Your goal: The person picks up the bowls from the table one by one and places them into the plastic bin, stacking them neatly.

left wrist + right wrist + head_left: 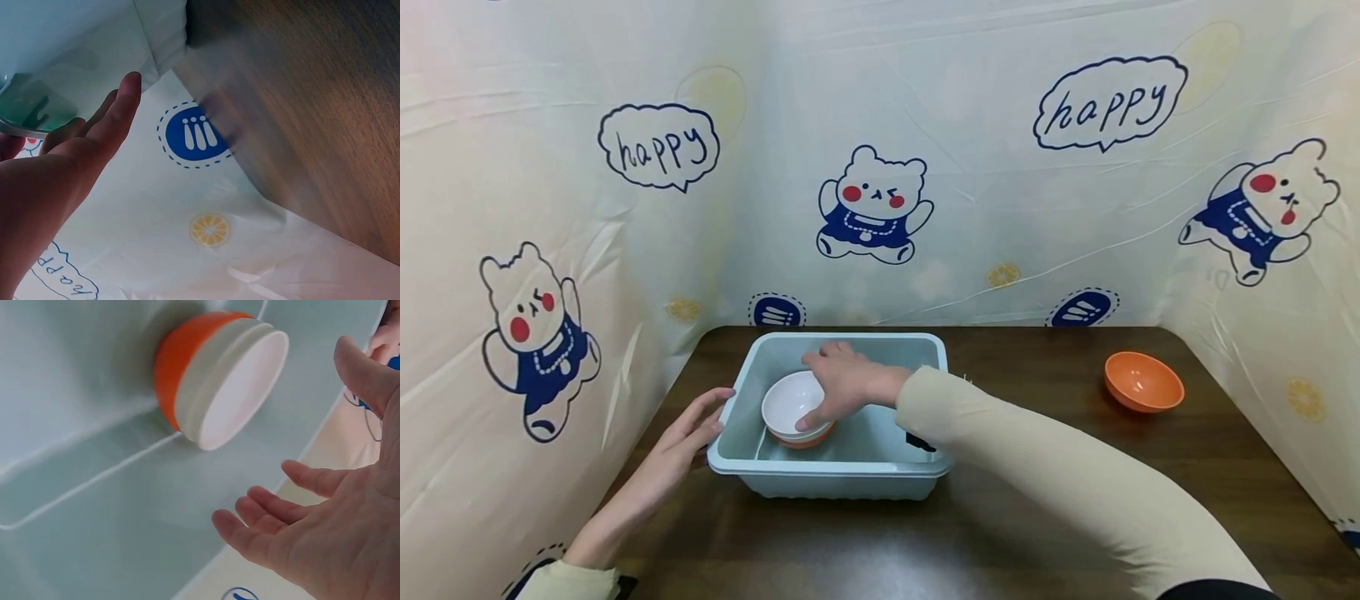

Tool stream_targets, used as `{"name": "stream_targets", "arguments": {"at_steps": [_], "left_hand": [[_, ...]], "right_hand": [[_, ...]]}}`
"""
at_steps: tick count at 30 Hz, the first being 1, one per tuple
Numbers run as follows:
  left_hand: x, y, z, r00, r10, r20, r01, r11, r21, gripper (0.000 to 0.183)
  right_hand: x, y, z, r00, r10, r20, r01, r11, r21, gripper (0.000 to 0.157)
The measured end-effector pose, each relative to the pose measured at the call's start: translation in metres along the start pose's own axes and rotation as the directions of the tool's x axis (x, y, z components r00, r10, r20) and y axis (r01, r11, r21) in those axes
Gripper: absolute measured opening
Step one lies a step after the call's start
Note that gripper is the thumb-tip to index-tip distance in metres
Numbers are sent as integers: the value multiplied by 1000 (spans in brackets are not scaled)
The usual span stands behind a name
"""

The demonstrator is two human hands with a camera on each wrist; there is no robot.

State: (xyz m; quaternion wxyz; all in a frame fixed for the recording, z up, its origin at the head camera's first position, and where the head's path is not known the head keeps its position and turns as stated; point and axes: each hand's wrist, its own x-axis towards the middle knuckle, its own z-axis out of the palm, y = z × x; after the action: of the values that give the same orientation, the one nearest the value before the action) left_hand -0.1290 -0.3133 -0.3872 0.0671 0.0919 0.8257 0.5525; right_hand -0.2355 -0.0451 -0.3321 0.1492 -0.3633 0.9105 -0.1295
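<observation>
A stack of bowls sits in the left part of a pale blue-green tub (838,485). White bowls (790,402) are on top and an orange bowl (169,372) is at the bottom. My right hand (850,387) hovers over the stack, thumb and fingers spread; the right wrist view shows a gap between it and the bowls. At the tub's left side, my left hand (681,446) touches the rim and outer wall. Its fingers (119,112) lie fairly straight along that wall in the left wrist view.
A separate orange bowl (1142,382) stands upright at the right of the dark wooden table (1037,533). A printed cloth (970,192) with cartoon bears hangs around the back and sides. My right sleeve (1060,450) crosses above the tub's right rim.
</observation>
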Motion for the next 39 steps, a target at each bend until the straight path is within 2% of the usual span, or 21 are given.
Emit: {"name": "stream_targets", "arguments": {"at_steps": [9,18,24,31,39], "left_hand": [[0,-4,0,1000,10,-7,-10,1000,-23,51],[1,-2,1,1000,-1,-8,1,1000,-4,51],[2,-2,1,1000,-1,-7,1,1000,-9,50],[3,-1,-1,1000,0,7,0,1000,-7,50],[2,-1,0,1000,0,8,0,1000,-15,50]], "right_hand": [[-25,-5,-13,998,-59,-19,58,997,-44,71],[-52,-7,-17,989,-108,-104,102,993,-61,55],[-71,-5,-18,974,-164,-156,153,985,-78,42],[-90,0,-21,956,-196,-218,181,980,-89,40],[-113,7,-20,953,-179,-243,175,984,-40,39]]}}
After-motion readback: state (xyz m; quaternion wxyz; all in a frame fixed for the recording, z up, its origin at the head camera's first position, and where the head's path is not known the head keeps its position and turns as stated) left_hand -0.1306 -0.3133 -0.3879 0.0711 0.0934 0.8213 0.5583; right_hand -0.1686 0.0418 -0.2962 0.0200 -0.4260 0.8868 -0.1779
